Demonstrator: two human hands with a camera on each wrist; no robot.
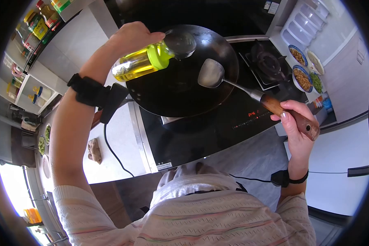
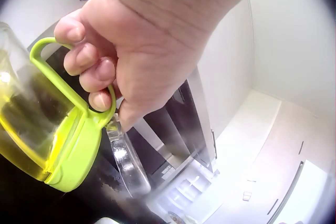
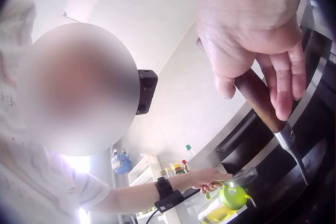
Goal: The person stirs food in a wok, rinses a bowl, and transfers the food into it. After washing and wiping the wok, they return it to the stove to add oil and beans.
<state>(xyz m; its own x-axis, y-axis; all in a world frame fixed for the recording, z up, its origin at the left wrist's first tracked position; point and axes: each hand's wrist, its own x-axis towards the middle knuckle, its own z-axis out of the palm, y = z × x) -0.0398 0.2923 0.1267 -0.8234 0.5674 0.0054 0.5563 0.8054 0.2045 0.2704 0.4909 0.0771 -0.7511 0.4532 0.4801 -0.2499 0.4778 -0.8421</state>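
My left hand (image 1: 136, 37) grips the green handle of a clear oil bottle (image 1: 137, 65), its fingers curled through the loop in the left wrist view. Yellow oil shows inside the bottle, which is tipped sideways over the left part of a black wok (image 1: 180, 96). The bottle's round clear lid (image 2: 126, 163) stands swung open near the thumb. In my right hand (image 1: 298, 123) is the wooden handle (image 3: 257, 98) of a metal spatula (image 1: 211, 74). The spatula's blade is over the wok's right side.
The wok stands on a black cooktop (image 1: 184, 143), with a second burner (image 1: 268, 61) to its right. Bowls of chopped food (image 1: 302, 78) line the right counter. A brown lump (image 1: 94, 151) lies on the left counter. Bottles (image 1: 36, 24) fill a shelf at upper left.
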